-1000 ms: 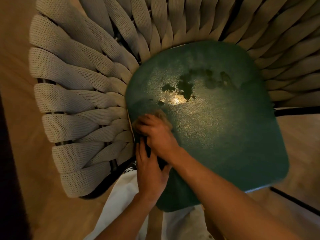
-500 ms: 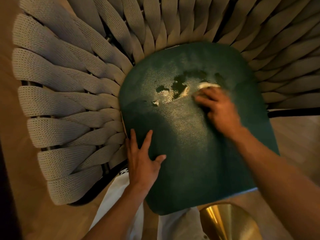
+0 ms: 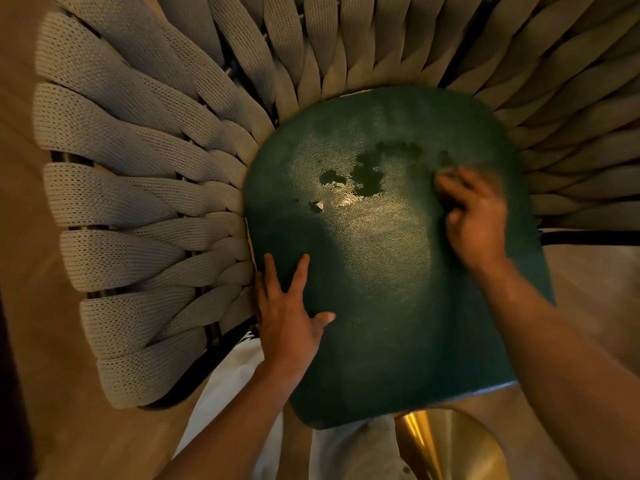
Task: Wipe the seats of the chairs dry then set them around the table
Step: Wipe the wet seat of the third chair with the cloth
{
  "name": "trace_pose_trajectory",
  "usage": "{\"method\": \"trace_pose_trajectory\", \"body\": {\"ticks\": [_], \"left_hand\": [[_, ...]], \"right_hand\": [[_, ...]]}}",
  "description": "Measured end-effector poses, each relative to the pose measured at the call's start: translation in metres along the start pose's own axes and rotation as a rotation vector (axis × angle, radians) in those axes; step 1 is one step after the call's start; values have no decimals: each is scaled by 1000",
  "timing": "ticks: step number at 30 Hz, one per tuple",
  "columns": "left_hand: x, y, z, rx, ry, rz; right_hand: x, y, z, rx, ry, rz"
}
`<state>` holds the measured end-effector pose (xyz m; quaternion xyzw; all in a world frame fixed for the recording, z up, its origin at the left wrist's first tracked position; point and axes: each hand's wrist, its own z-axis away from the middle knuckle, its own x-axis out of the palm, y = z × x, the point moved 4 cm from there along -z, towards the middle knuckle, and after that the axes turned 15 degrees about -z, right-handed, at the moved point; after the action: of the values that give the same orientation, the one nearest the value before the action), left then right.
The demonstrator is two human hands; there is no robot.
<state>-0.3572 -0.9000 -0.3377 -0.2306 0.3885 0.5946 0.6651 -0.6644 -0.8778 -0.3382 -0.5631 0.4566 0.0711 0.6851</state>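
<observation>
item, near to far: brass-coloured cone [image 3: 446, 445] below the seat's front edge, beside white trousers [image 3: 225, 386]; dark green textured seat [image 3: 398, 306] of 1 chair, over a wooden floor [image 3: 45, 393]. left hand [image 3: 287, 317] flat on the seat's front-left edge, fingers straight and spread, holding nothing; right hand [image 3: 474, 209] blurred near the seat's right edge, fingers curled over a pale cloth [image 3: 453, 173], barely visible, pressed to the surface. dark wet patches [image 3: 370, 174] just left of that hand, toward the back edge; grey woven straps [image 3: 145, 188] fan round the seat's left and back sides.
</observation>
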Motion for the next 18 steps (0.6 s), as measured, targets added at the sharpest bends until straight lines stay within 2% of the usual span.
{"method": "trace_pose_trajectory", "body": {"ticks": [4,7,13,16,18], "left_hand": [[0,-1,2,9,-3,-1],[0,-3,3,19,-7,-10],[3,-4,2,29,-32,-7],[-2,0,-1,-9,-44,14],[-10,5,-6,-50,-55,20]], "right_hand": [[62,-67,15,-162,-137,-116],[108,-109,27,-270,-305,-150],[174,-170,34,-463,-664,-76],[169,-161,31,-514,-711,20],[151,-145,23,-528,-638,42]]}}
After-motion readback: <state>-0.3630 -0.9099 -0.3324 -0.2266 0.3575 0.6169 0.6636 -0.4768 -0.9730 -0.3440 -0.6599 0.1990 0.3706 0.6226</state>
